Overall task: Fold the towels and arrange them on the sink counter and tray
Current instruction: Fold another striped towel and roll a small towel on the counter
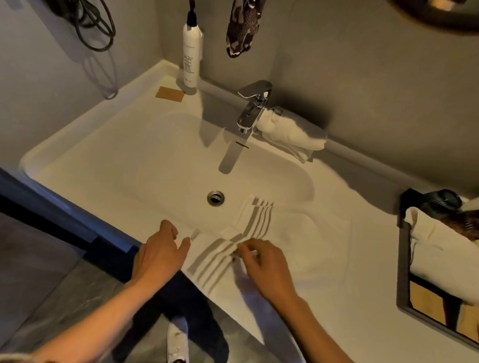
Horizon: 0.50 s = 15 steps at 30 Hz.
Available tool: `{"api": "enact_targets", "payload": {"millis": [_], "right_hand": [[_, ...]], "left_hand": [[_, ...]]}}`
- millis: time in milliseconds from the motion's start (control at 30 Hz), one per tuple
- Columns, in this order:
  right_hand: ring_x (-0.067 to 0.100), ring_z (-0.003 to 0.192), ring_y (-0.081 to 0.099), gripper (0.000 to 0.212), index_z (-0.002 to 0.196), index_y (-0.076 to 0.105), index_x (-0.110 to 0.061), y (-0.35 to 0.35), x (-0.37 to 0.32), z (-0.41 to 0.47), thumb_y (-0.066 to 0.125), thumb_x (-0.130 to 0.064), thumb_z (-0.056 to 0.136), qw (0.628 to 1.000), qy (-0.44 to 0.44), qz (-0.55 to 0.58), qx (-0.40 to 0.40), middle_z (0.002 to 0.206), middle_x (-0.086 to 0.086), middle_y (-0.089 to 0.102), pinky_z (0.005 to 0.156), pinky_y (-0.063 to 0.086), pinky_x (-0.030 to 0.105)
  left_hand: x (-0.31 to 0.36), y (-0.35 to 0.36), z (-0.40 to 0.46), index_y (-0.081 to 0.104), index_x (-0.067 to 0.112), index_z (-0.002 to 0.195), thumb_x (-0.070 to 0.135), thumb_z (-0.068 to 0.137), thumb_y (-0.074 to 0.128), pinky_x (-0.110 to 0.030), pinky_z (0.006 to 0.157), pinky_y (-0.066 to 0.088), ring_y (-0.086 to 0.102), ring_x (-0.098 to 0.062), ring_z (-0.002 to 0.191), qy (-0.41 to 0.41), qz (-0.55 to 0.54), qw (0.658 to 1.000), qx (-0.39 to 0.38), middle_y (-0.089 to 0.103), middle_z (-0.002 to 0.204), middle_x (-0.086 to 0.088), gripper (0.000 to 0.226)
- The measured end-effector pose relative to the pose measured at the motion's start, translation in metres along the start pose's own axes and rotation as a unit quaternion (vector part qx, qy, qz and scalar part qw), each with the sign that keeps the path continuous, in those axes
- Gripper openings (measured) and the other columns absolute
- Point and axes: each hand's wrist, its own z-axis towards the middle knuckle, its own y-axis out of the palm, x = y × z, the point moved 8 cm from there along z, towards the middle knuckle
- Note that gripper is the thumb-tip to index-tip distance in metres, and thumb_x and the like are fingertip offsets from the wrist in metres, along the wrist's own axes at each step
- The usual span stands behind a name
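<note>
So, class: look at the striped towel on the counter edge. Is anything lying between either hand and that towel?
Nothing visible does. The right hand already has its fingertips on the striped towel near the grey bands. The left hand sits just beside the towel's left edge, with only bare sink rim between them.

— From where is the scene viewed?
— One wide-angle view is given, taken from head height, aimed forward and steeply down at the sink (103, 160) and the counter (365, 267).
— How near is it held?
— Close: both forearms are seen entering from the bottom edge, and the floor is caught below.
— Is any part shared with another view?
— No second view is supplied.
</note>
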Motion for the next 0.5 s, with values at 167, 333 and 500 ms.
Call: {"api": "enact_targets", "payload": {"millis": [167,333,500], "right_hand": [[0.041,0.12,0.048,0.055,0.13,0.049,-0.008,-0.138,0.131,0.014,0.063,-0.038,0.086,0.91,0.288,-0.154,0.257,0.132,0.018,0.052,0.098,0.041,0.05],[0.043,0.123,0.049,0.068,0.136,0.041,-0.002,-0.126,0.194,0.006,0.062,-0.046,0.089,0.858,0.483,-0.016,0.176,0.136,0.022,0.05,0.097,0.043,0.048],[0.042,0.104,0.058,0.034,0.11,0.057,0.001,-0.15,0.201,-0.007,0.054,-0.03,0.096,0.885,0.411,0.003,0.218,0.114,0.024,0.062,0.075,0.042,0.037]], "left_hand": [[0.073,0.029,0.062,0.056,0.026,0.094,0.042,0.095,0.049,-0.033,0.068,0.049,0.063,-0.019,0.082,0.093,-0.018,0.995,-0.041,0.068,0.099,0.001,0.018],[0.085,0.137,0.1,0.01,0.003,0.154,0.068,0.082,0.057,-0.038,0.098,0.047,0.05,-0.033,0.128,-0.017,0.11,0.959,-0.262,0.045,0.148,-0.014,0.108],[0.091,0.154,0.097,0.043,0.0,0.136,0.059,0.077,0.073,-0.031,0.088,0.048,0.056,-0.029,0.117,-0.028,0.174,0.937,-0.303,0.056,0.133,-0.013,0.089]]}}
